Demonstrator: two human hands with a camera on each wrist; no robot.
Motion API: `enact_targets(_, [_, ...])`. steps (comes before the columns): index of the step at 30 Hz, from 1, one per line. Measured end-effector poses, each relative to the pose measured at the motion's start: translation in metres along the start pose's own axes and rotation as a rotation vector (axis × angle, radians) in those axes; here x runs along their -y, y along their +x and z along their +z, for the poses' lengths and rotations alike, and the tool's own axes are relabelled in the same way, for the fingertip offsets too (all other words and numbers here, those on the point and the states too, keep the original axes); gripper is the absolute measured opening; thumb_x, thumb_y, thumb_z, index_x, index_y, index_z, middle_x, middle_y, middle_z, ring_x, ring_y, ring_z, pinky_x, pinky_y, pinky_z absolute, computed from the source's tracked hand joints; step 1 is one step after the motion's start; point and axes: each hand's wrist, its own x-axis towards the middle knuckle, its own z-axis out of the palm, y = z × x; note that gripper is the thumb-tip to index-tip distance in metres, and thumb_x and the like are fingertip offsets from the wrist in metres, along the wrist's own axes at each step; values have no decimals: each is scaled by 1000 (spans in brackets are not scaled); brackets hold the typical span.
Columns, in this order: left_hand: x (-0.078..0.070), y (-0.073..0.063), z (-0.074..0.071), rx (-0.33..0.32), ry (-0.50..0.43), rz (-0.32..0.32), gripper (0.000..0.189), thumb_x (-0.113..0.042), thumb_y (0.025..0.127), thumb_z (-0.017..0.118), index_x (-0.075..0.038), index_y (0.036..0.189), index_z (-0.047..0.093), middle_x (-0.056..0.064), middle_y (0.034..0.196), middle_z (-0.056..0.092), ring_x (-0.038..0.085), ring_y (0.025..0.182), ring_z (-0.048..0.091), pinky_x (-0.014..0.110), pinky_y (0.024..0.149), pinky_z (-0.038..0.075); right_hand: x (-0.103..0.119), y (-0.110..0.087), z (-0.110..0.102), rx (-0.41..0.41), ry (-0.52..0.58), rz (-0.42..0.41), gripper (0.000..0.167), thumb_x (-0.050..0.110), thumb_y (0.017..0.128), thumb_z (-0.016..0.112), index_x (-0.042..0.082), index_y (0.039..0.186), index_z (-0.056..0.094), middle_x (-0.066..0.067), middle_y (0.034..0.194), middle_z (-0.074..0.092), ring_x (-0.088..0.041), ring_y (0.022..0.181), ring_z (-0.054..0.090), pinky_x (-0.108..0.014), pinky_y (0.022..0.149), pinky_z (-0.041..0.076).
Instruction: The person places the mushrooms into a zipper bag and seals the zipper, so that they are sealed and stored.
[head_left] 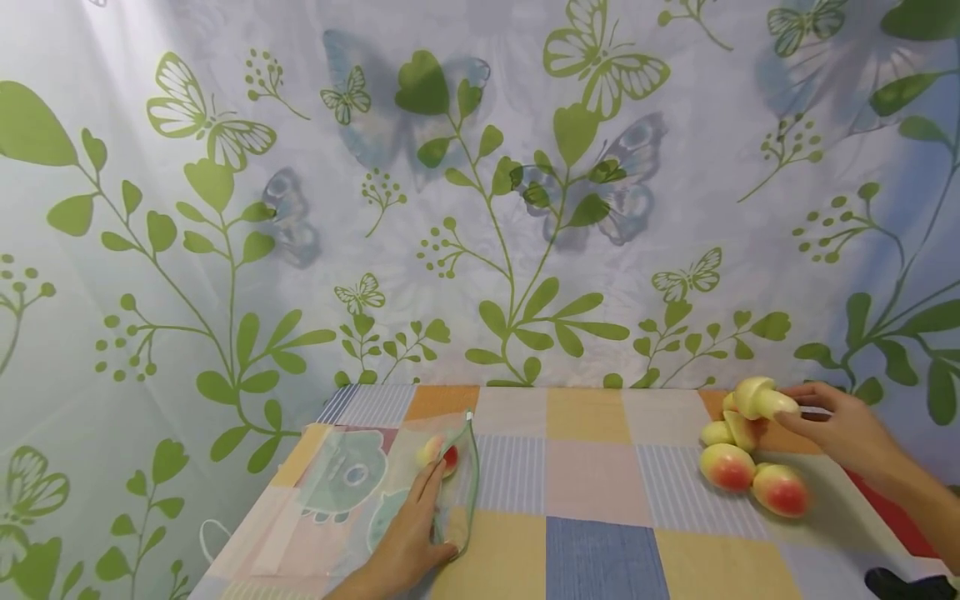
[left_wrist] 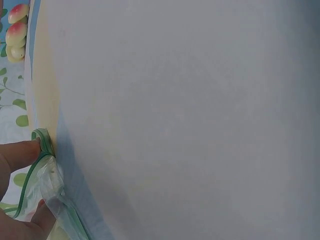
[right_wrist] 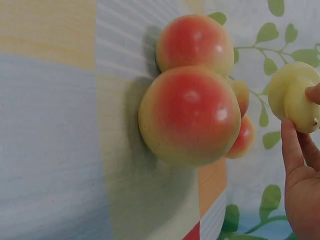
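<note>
In the head view my left hand [head_left: 408, 533] holds a clear zip bag [head_left: 474, 492] with a green edge, near its mouth. A yellow-and-red fruit [head_left: 431, 450] shows inside it. The left wrist view shows a finger and thumb against the green edge [left_wrist: 32, 175]. To the right, my right hand [head_left: 847, 425] pinches a pale yellow fruit [head_left: 778, 406] above the table, between thumb and fingers. A second pale rounded shape overlaps it; I cannot tell whether they are one piece. Below sit several yellow-and-red fruits, including a front fruit [head_left: 782, 490] and another fruit [right_wrist: 190, 115].
A patchwork cloth [head_left: 600, 475] covers the table. Behind it hangs a curtain [head_left: 480, 208] printed with leaves and butterflies. The bag's printed cartoon side [head_left: 345, 475] lies flat at the left. A black object [head_left: 892, 583] lies at the lower right edge.
</note>
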Motion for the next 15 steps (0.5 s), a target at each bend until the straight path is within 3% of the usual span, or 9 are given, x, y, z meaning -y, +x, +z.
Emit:
enact_targets(2, [1,0,0,-2,1,0,120,-5,72,95,0,163,16,21,166,20,46,133,49,53,101,51,5,2,3,5,10,-15,59,32,98,75,-9,134,53,-22,125,59,-21,99,66,-17,65,53])
enact_targets(4, [1,0,0,-4,0,2,120,-5,72,95,0,163,16,21,166,20,45,132,50,53,102,51,8,4,4,17,22,-23,57,32,98,75,-8,134,54,-16,124,61,-13,98,64,-16,66,52])
enact_targets(6, [1,1,1,2,-11,6,120,-5,72,94,0,163,16,22,166,20,44,128,54,51,101,52,12,4,6,23,37,-34,54,31,98,75,-8,131,56,-13,121,63,-18,100,65,-14,66,50])
enact_targets(7, [2,1,1,5,-16,9,120,-4,72,94,1,163,16,21,166,19,43,126,56,50,101,52,14,5,7,19,41,-40,52,30,97,76,-7,129,58,-7,117,64,-9,97,64,-13,66,49])
enact_targets(9, [2,2,2,12,-21,12,120,-5,73,94,1,163,15,21,166,18,43,126,56,50,101,53,17,5,8,34,38,-45,52,31,97,76,-6,130,58,-4,117,64,-3,96,62,-13,67,48])
enact_targets(12, [1,2,2,16,-11,11,120,-5,73,94,2,163,14,23,166,18,46,132,51,50,103,50,24,7,11,66,24,-49,56,32,98,74,-7,134,56,-10,122,64,4,96,57,-13,68,47])
enact_targets(15, [1,1,1,12,8,4,119,-6,73,94,3,162,15,24,165,19,49,140,40,54,106,46,32,10,17,107,32,-46,61,33,100,72,-9,139,51,-24,132,57,-8,103,60,-15,71,51])
